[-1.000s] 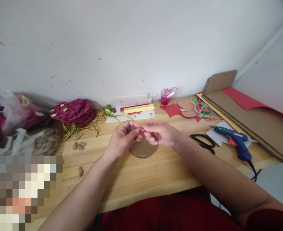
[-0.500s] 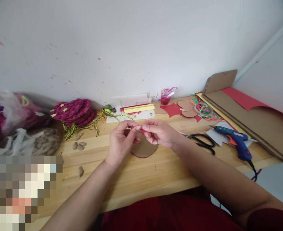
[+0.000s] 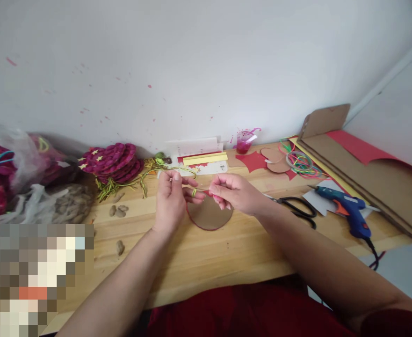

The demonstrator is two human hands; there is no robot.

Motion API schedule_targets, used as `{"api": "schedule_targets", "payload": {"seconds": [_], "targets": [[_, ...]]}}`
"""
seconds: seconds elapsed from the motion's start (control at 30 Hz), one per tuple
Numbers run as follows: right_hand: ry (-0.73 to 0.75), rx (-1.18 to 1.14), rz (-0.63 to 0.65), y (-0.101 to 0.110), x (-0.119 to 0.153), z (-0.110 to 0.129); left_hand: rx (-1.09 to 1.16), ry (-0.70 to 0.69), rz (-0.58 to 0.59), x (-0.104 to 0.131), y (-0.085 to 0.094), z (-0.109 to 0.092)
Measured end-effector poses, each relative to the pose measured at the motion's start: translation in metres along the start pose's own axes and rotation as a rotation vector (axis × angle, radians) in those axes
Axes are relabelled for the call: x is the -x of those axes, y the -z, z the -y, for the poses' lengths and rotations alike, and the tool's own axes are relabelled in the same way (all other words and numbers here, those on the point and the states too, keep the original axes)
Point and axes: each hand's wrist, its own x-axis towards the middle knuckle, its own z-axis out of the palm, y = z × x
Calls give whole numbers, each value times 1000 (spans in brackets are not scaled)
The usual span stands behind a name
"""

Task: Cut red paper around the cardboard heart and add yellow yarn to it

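Note:
My left hand point(image 3: 172, 201) is raised over the table, its thumb lifted and its fingers stretched towards the right hand. A yellow-green band, like wound yarn point(image 3: 193, 192), circles one of those fingers. The fingers of my right hand point(image 3: 232, 193) are pinched on a small red piece point(image 3: 207, 192), mostly hidden by the fingers; the left fingertips are close to it, and I cannot tell if they touch. Below both hands a round cardboard disc point(image 3: 211, 216) with a reddish edge lies on the table. Behind the left hand, yellow-green yarn strands point(image 3: 149, 175) trail across the wood.
Scissors point(image 3: 299, 208) and a blue glue gun point(image 3: 351, 208) lie to the right, beside stacked cardboard point(image 3: 374, 180). A cup of magenta paint point(image 3: 243, 142) stands by the wall. Leftward are magenta discs point(image 3: 112, 161), peanuts point(image 3: 119, 210) and a bag of peanuts point(image 3: 74, 203).
My left thumb has lifted away from the red piece and the left fingers have straightened, showing the yellow-green band. The right hand keeps its pinch. The view has shifted slightly.

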Motion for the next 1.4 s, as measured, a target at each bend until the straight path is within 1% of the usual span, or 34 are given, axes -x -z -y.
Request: {"api": "schedule_targets", "payload": {"seconds": [0.07, 0.13, 0.2, 0.27, 0.37, 0.43, 0.57, 0.7, 0.83, 0.9, 0.97, 1.1, 1.2, 1.27, 1.33, 1.4], "targets": [[-26, 11, 34, 3, 1, 2, 54, 50, -57, -4, 2, -2], [-21, -40, 19, 5, 0, 3, 100, 99, -62, -7, 3, -4], [9, -191, -16, 6, -1, 2, 139, 132, -17, -6, 1, -5], [33, -410, -18, 4, -3, 0, 172, 158, 30, -2, -2, -4], [24, -657, 53, -3, -5, -4, 222, 191, 65, 3, -6, 0], [13, -709, 95, -8, -5, -7, 245, 198, 92, 5, -7, 2], [-5, -660, 110, -14, -5, -13, 188, 176, 134, 4, -6, 3], [-60, -570, 123, -16, -5, -17, 107, 113, 100, 3, -7, 3], [-104, -523, 148, -15, -5, -17, 75, 76, 85, 4, -8, 3], [-130, -501, 178, -13, -5, -16, 45, 75, 101, 3, -6, 3], [-139, -456, 178, -11, -5, -15, -12, 66, 132, 3, -4, 3], [-65, -260, 67, -10, -3, -11, -102, 29, 183, 4, -2, 5], [-83, -116, 93, -12, 0, -7, -140, 79, 233, 8, -4, 5], [-99, -108, 74, -12, 0, -4, -147, 100, 247, 11, -5, 4], [-69, -159, -12, -11, 0, -3, -130, 104, 244, 11, -5, 2], [-10, -223, -100, -8, -2, -2, -109, 147, 266, 9, -4, 0]]}}
